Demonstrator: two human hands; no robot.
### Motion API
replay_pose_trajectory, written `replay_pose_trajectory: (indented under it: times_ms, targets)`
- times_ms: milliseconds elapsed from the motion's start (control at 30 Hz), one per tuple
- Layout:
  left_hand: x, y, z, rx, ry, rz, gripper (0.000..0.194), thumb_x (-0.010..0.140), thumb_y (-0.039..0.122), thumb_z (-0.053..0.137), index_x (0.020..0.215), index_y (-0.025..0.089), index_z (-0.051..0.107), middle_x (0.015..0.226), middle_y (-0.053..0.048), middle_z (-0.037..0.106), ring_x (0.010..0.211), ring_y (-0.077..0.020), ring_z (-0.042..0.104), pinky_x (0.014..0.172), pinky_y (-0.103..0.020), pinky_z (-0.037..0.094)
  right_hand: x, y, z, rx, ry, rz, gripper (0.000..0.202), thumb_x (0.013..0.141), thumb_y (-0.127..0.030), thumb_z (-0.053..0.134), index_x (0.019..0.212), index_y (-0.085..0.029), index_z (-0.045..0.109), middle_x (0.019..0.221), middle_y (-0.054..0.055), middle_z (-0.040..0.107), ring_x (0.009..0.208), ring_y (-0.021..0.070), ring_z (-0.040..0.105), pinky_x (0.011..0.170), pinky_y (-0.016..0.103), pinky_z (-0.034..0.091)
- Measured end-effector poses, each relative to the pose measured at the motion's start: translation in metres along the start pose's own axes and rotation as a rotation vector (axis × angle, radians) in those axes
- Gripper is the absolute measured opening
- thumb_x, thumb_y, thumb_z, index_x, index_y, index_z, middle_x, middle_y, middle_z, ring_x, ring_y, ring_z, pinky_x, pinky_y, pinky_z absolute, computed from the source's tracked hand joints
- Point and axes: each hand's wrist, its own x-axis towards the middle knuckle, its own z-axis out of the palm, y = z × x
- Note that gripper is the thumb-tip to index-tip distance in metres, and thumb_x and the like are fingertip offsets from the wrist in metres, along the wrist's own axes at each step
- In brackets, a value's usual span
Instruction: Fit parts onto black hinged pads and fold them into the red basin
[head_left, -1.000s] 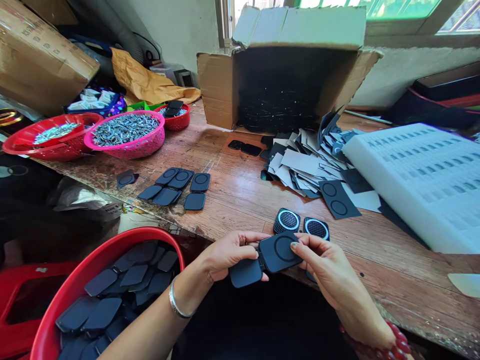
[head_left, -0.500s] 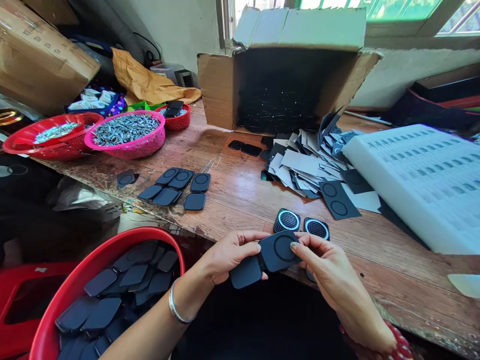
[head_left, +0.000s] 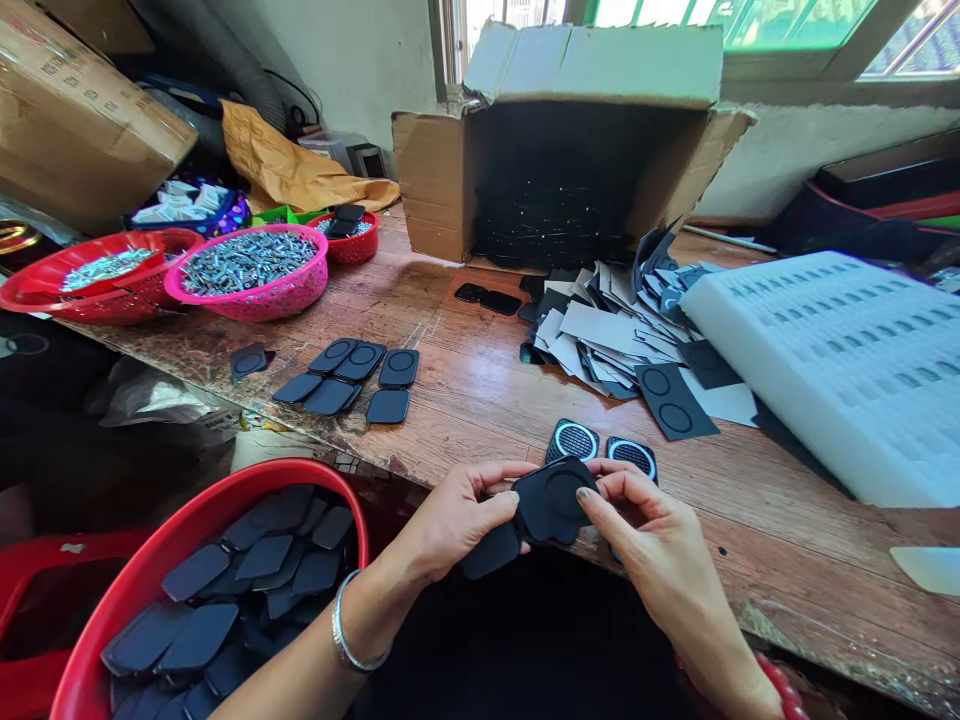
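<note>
Between both hands, at the table's front edge, is a black folding wireless charger [head_left: 531, 500] with two hinged square panels and a ring on the right one. My left hand [head_left: 480, 515] is closed on its middle, thumb on top near the hinge. My right hand [head_left: 637, 515] pinches the ringed panel at its right edge, the thumb lying on the ring. Just behind the charger sit two open charger halves [head_left: 574, 440] with white rings and dark mesh. Farther left on the table lie several finished-looking black folding chargers [head_left: 358, 358].
A red tub [head_left: 360, 500] of black panels stands at lower left. Pink [head_left: 247, 305] and red baskets [head_left: 97, 300] hold small metal parts. An open cardboard box [head_left: 431, 190], loose card sheets [head_left: 615, 330] and a white foam tray [head_left: 847, 370] occupy the back and right.
The charger has tilted in my hands, so its ringed panel looks darker and more foreshortened. Both hands keep their hold, and the view has shifted slightly.
</note>
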Motion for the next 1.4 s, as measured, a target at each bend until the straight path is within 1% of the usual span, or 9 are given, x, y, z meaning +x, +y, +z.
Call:
replay_pose_trajectory:
  times_ms: [100,233,367,667,900,1067,1167,1300,1400]
  targets:
    - [-0.002,0.000,0.001,0.009,-0.004,0.006,0.048,0.073,0.036,0.078,0.117,0.018,0.072,0.084,-0.004,0.072,0.066,-0.0134,0.065,0.063,-0.027,0.059,-0.003,-0.002,0.003,-0.015,0.045,-0.064,0.030,0.075,-0.044,0.071,0.060,-0.020,0.061,0.106,0.012,0.062,0.090,0.0234,0.061,0.066,0.029,0.051]
    - [-0.003,-0.001,0.001,0.024,-0.026,0.028,0.049,0.075,0.037,0.076,0.119,0.017,0.071,0.079,-0.003,0.072,0.061,-0.0119,0.064,0.061,-0.024,0.057,-0.007,0.000,0.004,-0.082,0.063,-0.125,0.028,0.081,-0.040,0.067,0.062,-0.021,0.061,0.108,0.011,0.061,0.096,0.0232,0.061,0.072,0.029,0.051]
    - [-0.004,-0.002,0.001,0.041,-0.041,0.039,0.049,0.076,0.038,0.075,0.120,0.018,0.070,0.078,-0.003,0.072,0.061,-0.0124,0.064,0.060,-0.023,0.056,-0.009,0.004,0.003,-0.177,0.093,-0.179,0.029,0.083,-0.040,0.065,0.063,-0.020,0.061,0.109,0.011,0.062,0.091,0.0223,0.061,0.075,0.031,0.048]
    - [-0.003,-0.004,0.000,0.041,-0.076,0.033,0.047,0.078,0.037,0.074,0.121,0.018,0.070,0.083,-0.004,0.074,0.062,-0.0123,0.065,0.059,-0.021,0.054,-0.008,0.006,0.003,-0.199,0.106,-0.177,0.029,0.082,-0.039,0.063,0.060,-0.021,0.059,0.104,0.011,0.062,0.088,0.0228,0.061,0.072,0.033,0.047]
    - [-0.004,-0.005,0.001,0.077,-0.051,0.014,0.049,0.076,0.037,0.075,0.121,0.017,0.070,0.078,-0.004,0.073,0.060,-0.0130,0.065,0.058,-0.022,0.052,-0.006,0.014,-0.004,-0.230,0.029,-0.163,0.027,0.084,-0.038,0.063,0.064,-0.021,0.061,0.104,0.011,0.061,0.089,0.0219,0.060,0.066,0.028,0.049]
    - [-0.005,-0.007,0.001,0.126,-0.033,-0.006,0.054,0.075,0.039,0.074,0.124,0.017,0.068,0.090,-0.007,0.073,0.062,-0.0135,0.065,0.060,-0.024,0.054,-0.006,0.009,-0.002,-0.231,0.040,-0.163,0.028,0.082,-0.038,0.063,0.061,-0.021,0.057,0.093,0.009,0.059,0.082,0.0203,0.059,0.064,0.028,0.049]
    - [-0.005,-0.007,0.001,0.148,-0.031,-0.014,0.054,0.076,0.040,0.073,0.124,0.016,0.068,0.090,-0.007,0.073,0.062,-0.0137,0.065,0.059,-0.024,0.054,-0.006,0.006,-0.002,-0.257,0.043,-0.190,0.027,0.083,-0.036,0.061,0.061,-0.022,0.054,0.087,0.007,0.058,0.080,0.0202,0.058,0.064,0.029,0.047]
    - [-0.006,-0.009,0.002,0.140,-0.025,-0.017,0.052,0.076,0.040,0.074,0.123,0.016,0.069,0.090,-0.007,0.073,0.061,-0.0138,0.066,0.060,-0.024,0.055,-0.007,0.005,-0.004,-0.385,0.026,-0.268,0.029,0.089,-0.035,0.057,0.063,-0.023,0.050,0.081,0.005,0.056,0.074,0.0191,0.055,0.064,0.030,0.045]
    - [-0.006,-0.012,0.002,0.101,-0.027,-0.026,0.050,0.076,0.038,0.075,0.121,0.017,0.070,0.087,-0.006,0.072,0.060,-0.0134,0.065,0.060,-0.025,0.056,-0.010,0.004,-0.007,-0.586,-0.001,-0.360,0.031,0.096,-0.040,0.050,0.071,-0.023,0.051,0.079,0.004,0.056,0.068,0.0184,0.054,0.064,0.032,0.042]
